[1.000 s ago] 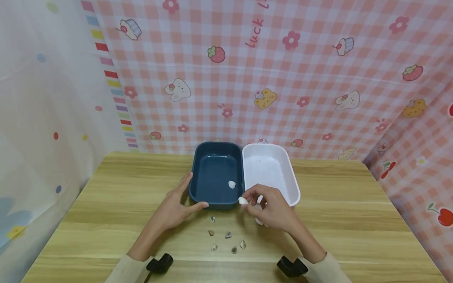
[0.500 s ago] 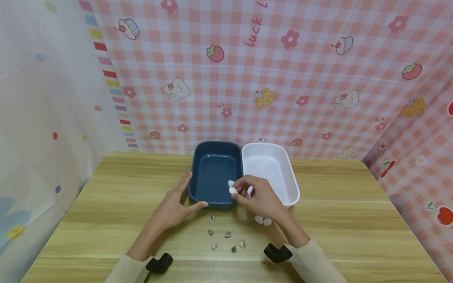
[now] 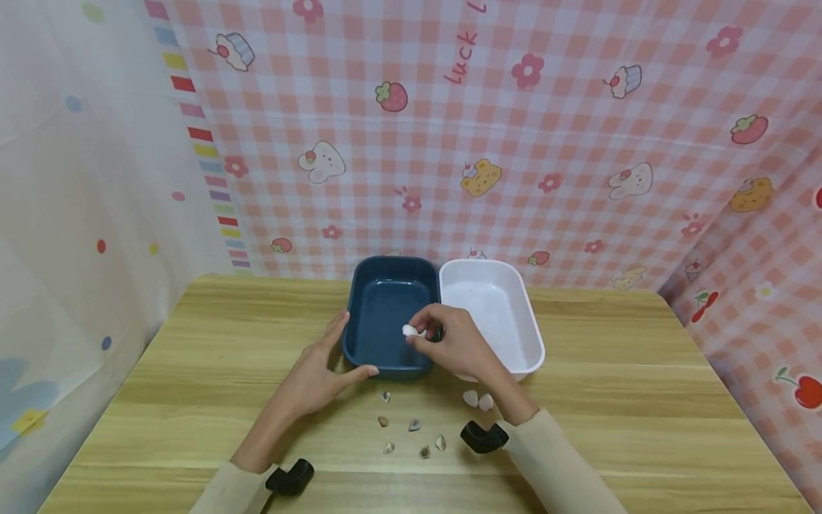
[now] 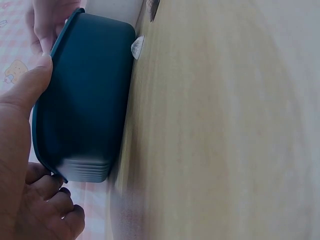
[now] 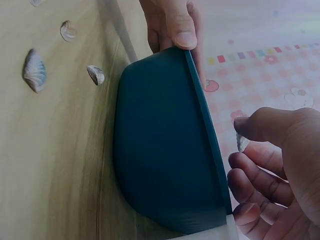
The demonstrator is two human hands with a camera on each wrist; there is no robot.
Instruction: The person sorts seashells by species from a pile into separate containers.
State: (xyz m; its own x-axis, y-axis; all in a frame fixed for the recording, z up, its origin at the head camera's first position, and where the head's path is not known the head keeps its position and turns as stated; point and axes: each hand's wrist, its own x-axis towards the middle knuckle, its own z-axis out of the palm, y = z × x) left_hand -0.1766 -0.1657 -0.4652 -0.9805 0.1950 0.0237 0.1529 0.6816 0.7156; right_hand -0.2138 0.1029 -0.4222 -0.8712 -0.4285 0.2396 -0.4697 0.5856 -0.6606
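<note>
My right hand [image 3: 452, 339] pinches a white seashell [image 3: 409, 330] between thumb and fingertips, over the right part of the dark blue plastic tray [image 3: 379, 314]. From the right wrist view, the shell [image 5: 242, 142] shows edge-on between the thumb and a finger, above the tray's rim. My left hand [image 3: 321, 371] holds the tray's near left corner, its thumb [image 4: 37, 80] on the front rim. The other fingers [image 4: 62, 202] curl at the side rim. Two white shells [image 3: 478, 400] lie on the table in front of the white tray [image 3: 533, 357].
Several small brownish and grey shells [image 3: 414, 425] are scattered on the wooden table [image 3: 257, 321] in front of the blue tray. The white tray stands against its right side. A pink checked cloth [image 3: 417, 143] hangs right behind both trays.
My right hand has carried the white shell leftward and up, from the blue tray's near right corner to above its inside. The left hand has stayed at the tray's corner.
</note>
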